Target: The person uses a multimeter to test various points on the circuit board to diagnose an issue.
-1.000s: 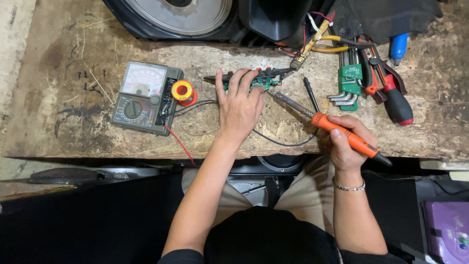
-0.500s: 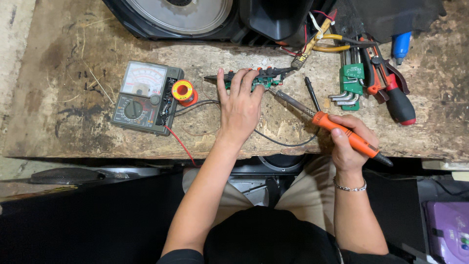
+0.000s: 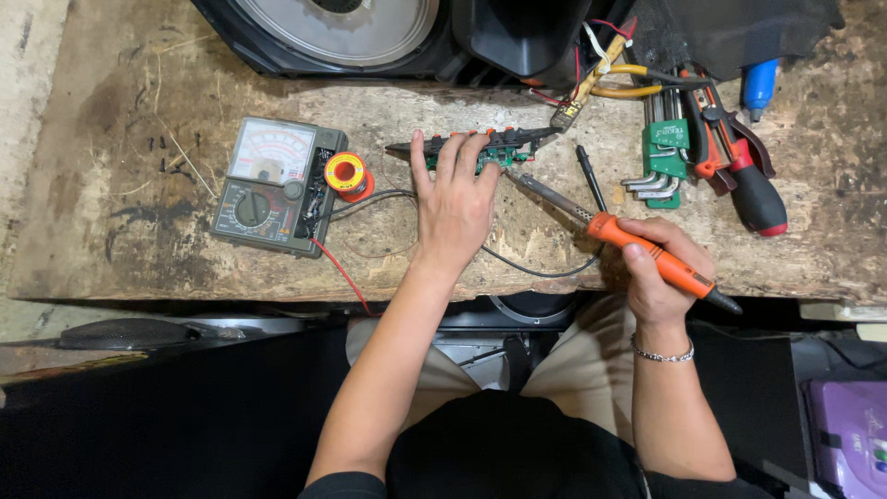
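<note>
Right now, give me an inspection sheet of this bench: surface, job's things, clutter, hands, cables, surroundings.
Surface: worn, stained wooden bench top.
Job's things: green circuit board lying flat; orange-handled soldering iron, tip pointing toward the board.
Clutter: analog multimeter; solder spool beside it; hex key set; red-handled pliers; blue-capped item at the far edge.
Hands: left hand pressing down on the board; right hand gripping the iron's handle, bracelet on the wrist.
Cables: red lead and black lead running across the bench; yellow and red wires near the board.
Surroundings: speaker unit behind the bench; purple object lower right.
</note>
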